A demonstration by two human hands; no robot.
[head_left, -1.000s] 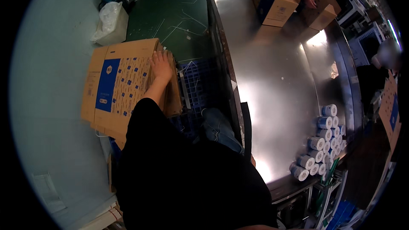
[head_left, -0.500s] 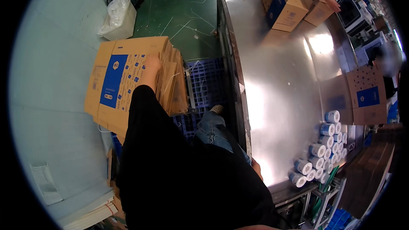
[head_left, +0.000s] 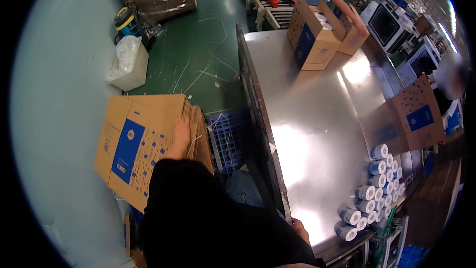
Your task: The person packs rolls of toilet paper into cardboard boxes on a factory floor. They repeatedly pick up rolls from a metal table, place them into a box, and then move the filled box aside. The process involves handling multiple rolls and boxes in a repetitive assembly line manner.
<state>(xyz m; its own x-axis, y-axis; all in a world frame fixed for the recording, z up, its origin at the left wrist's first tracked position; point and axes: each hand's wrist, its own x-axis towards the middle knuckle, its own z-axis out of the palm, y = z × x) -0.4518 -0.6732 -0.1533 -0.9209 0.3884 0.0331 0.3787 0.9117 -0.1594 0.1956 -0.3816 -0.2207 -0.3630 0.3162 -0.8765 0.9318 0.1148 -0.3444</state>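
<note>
Factory floor, green, with a long shiny steel counter (head_left: 317, 119) running down the middle of the view. Landmark is that counter. Left of it, a stack of flattened cardboard boxes (head_left: 144, 144) is sitting on a blue plastic crate or pallet (head_left: 230, 136), tan with blue print. Left hand (head_left: 181, 134) is lying flat on the top sheet of the stack, fingers spread, pressing down rather than gripping. Right hand (head_left: 300, 228) is resting at the counter's near edge, mostly hidden by the dark sleeve, so cannot tell if it is holding anything.

On the counter's near right end, a cluster of white paper rolls (head_left: 374, 193) is lying on its sides. On its far end, an open cardboard box (head_left: 315, 34) is standing, with another person's arm reaching to it. Right of the counter, a further printed box (head_left: 419, 114) is tilting. Beyond the stack, a white bag (head_left: 126, 62) is sitting on the floor.

Judging handling: flat boxes are likely light, stiff but bendy, smooth and prone to sliding off each other; taking one sheet by a long edge with fingers under it looks safest.
</note>
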